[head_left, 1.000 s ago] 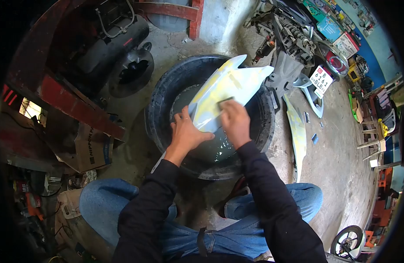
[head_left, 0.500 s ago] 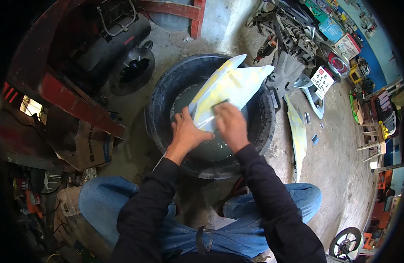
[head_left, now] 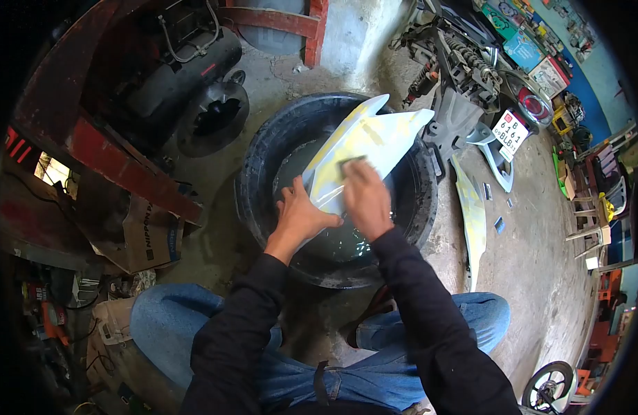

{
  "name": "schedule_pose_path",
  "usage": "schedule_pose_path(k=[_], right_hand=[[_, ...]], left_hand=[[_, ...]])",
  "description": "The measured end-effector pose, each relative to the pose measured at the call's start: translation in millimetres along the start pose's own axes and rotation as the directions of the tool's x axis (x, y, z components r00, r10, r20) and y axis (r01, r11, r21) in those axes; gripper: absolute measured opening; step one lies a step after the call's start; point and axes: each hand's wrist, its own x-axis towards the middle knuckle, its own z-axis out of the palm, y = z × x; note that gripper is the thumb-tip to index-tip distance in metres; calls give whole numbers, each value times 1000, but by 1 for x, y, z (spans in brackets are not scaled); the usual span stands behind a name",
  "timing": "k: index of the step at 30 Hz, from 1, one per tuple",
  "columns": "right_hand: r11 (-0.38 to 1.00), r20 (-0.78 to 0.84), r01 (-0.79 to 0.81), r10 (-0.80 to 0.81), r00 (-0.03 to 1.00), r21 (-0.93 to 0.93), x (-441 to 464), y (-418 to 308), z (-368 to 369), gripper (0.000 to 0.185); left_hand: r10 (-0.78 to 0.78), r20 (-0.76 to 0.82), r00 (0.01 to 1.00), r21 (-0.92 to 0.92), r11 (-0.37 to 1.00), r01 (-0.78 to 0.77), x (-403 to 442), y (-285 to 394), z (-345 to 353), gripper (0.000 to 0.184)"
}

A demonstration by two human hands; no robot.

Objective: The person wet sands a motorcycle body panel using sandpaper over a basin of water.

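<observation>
Sits facing a black tub (head_left: 252,207), largest thing near. Holds a white-and-yellow panel (head_left: 374,142) slanting over its cloudy water (head_left: 340,247), with pointed tips toward one o'clock, perhaps to catch drips. Has a second panel (head_left: 474,225) on the floor (head_left: 526,277) at three o'clock. Grips the first panel's seven o'clock end with the left hand (head_left: 298,218), thumb spread from fingers, likely for steadiness. Curls the right hand's (head_left: 368,199) blurred fingers around a dark pad (head_left: 351,164) against the panel's face. Has bare face toward one o'clock, open water at six, hard rim all round.
</observation>
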Motion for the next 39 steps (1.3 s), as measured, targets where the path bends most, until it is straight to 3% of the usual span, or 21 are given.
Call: schedule_pose_path(k=[1, 3, 5, 7, 9, 11, 13, 15, 17, 21, 22, 24, 25, 27, 28, 29, 33, 35, 36, 37, 39], right_hand=[[993, -37, -115, 115, 993, -14, 7, 8, 2, 34], [992, -71, -107, 102, 992, -63, 2, 0, 14, 35], [998, 39, 51, -50, 998, -35, -20, -22, 15, 34], [1000, 117, 18, -17, 993, -11, -12, -13, 9, 34], [994, 61, -110, 110, 992, 2, 14, 10, 4, 37], [994, 38, -84, 87, 995, -68, 6, -4, 13, 37], [992, 134, 129, -129, 982, 10, -15, -20, 13, 37], [980, 66, 196, -197, 978, 28, 5, 2, 7, 34], [995, -1, -91, 91, 996, -32, 22, 17, 7, 37], [980, 22, 198, -198, 980, 11, -17, -26, 22, 31], [980, 35, 201, -201, 979, 10, -13, -19, 20, 31], [995, -11, 10, -9, 1000, 96, 15, 8, 18, 31], [999, -50, -20, 18, 999, -47, 24, 14, 16, 32], [997, 6, 76, -76, 997, 7, 5, -5, 24, 35], [967, 77, 253, -250, 965, -37, -6, -15, 22, 36], [966, 76, 258, -255, 964, -34, -2, -15, 20, 36], [984, -25, 105, -110, 994, -144, 21, 29, 17, 36], [998, 75, 59, -60, 995, 14, 5, -14, 9, 35], [979, 102, 198, -192, 976, -55, -8, -24, 13, 34], [977, 95, 204, -197, 976, -61, -4, -17, 14, 34], [996, 17, 65, -64, 998, -65, 6, 3, 10, 34]], left_hand=[[-3, 3, 1000, 2, 1000, 3, 0, -2, 1, 132], [15, -7, 1000, -21, 1000, -16, 2, -3, 1, 133], [-11, -21, 1000, -40, 999, 10, 13, -10, 9, 133], [-44, -29, 999, -70, 997, 42, 13, -7, 9, 134], [18, 8, 1000, -8, 1000, -18, 6, -5, 1, 134], [-13, -3, 1000, -29, 999, 13, 9, -7, 6, 134], [-42, -19, 999, -60, 997, 41, 7, -3, 3, 134], [2, 8, 1000, -3, 1000, -2, 4, -3, 1, 133], [9, 3, 1000, -14, 1000, -9, 4, -6, 3, 134], [-32, -44, 999, -97, 995, 27, 12, -6, 8, 135], [-39, -40, 998, -107, 994, 34, 9, -5, 7, 135], [20, -3, 1000, -27, 999, -20, 5, -6, 1, 136], [4, 4, 1000, -36, 999, -4, 1, -10, 5, 136], [9, 15, 1000, -42, 999, -8, 4, -6, 1, 136], [-34, -27, 999, -99, 995, 31, 6, -4, 4, 137], [-35, -32, 999, -100, 994, 32, 7, -5, 6, 137], [29, 12, 1000, -13, 1000, -28, 2, -9, 4, 139], [24, 2, 1000, -12, 1000, -24, 3, -3, 0, 138], [-18, -74, 997, -120, 993, 9, 7, 0, 3, 138], [-9, -80, 997, -122, 993, -1, 10, -2, 5, 138], [24, -17, 1000, -20, 999, -24, 7, -7, 5, 135]])
